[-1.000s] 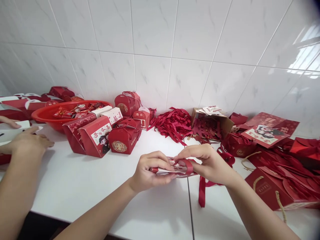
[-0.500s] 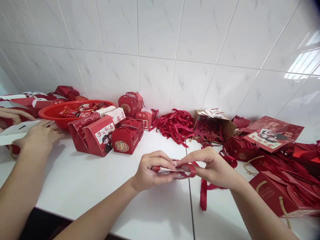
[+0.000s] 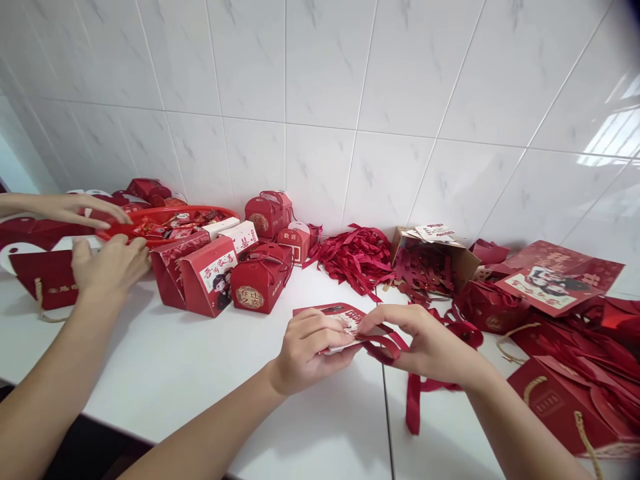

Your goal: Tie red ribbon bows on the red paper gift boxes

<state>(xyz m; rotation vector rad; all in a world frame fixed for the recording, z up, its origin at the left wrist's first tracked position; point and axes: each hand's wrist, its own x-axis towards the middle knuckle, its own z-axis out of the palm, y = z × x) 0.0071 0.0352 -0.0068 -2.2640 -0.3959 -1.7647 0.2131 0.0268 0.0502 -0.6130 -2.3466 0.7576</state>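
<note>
A white tiled wall fills the top of the view, and a white table runs below it. On the right of the table lies a heap of red paper bags with rope handles, some flat and some overlapping. At the far left a round red basin stands near the wall with small red packets in it. Just in front of it are several folded red gift boxes, some with printed labels. A loose pile of red ribbons lies by the wall in the middle. Beside that pile a tipped cardboard carton spills more red pieces.

Near the front edge of the table, in the middle, the person holds a flat red box just above the surface. The left hand is curled around its near side, thumb on top and fingers underneath, pinching it. The right hand is closed on a red ribbon, gripping it between thumb and forefinger right at the box's right edge. The rest of the ribbon trails down onto the table.

At the left, a co-worker's hand rests by a flat red bag, fingers loosely bent. The co-worker's other hand stretches towards the basin.
</note>
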